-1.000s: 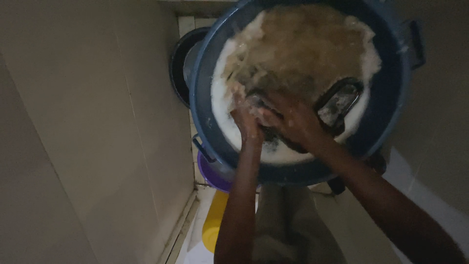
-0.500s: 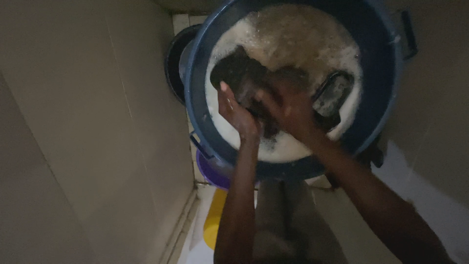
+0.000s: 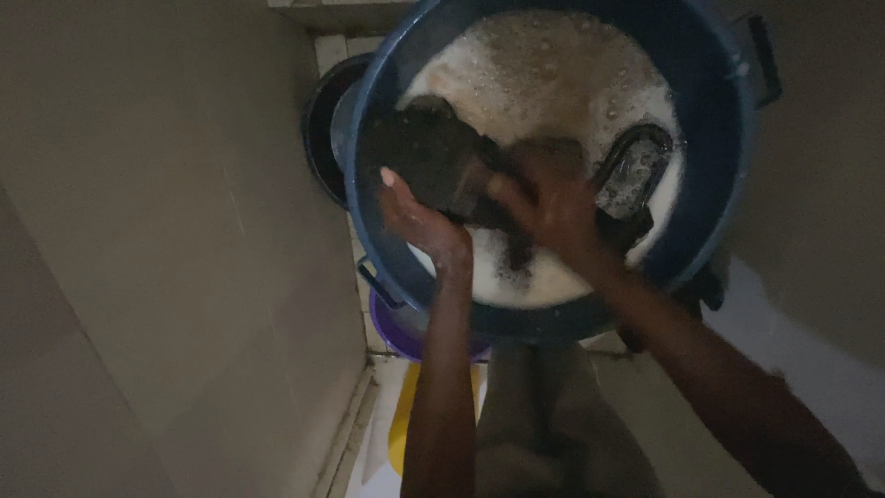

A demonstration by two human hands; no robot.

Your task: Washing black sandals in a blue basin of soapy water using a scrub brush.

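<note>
Both the left hand (image 3: 419,221) and right hand (image 3: 553,207) clutch a dark soaked garment (image 3: 438,166) above sudsy water in the blue bucket (image 3: 719,194), mid-wash, rinsing and wringing apparently undone.

both hands in a blue tub (image 3: 710,184) of foamy water (image 3: 553,83): left hand (image 3: 419,221) and right hand (image 3: 548,207) gripping a dark wet cloth (image 3: 433,161) lifted above the suds. black-rimmed shape (image 3: 636,166) half sunk at right. black basin (image 3: 318,138) behind, purple bowl (image 3: 396,327) and yellow bowl (image 3: 401,429) below the tub.

A dim home washing corner: tiled wall (image 3: 166,231), blue tub (image 3: 719,184) of sudsy water (image 3: 553,83)
</note>
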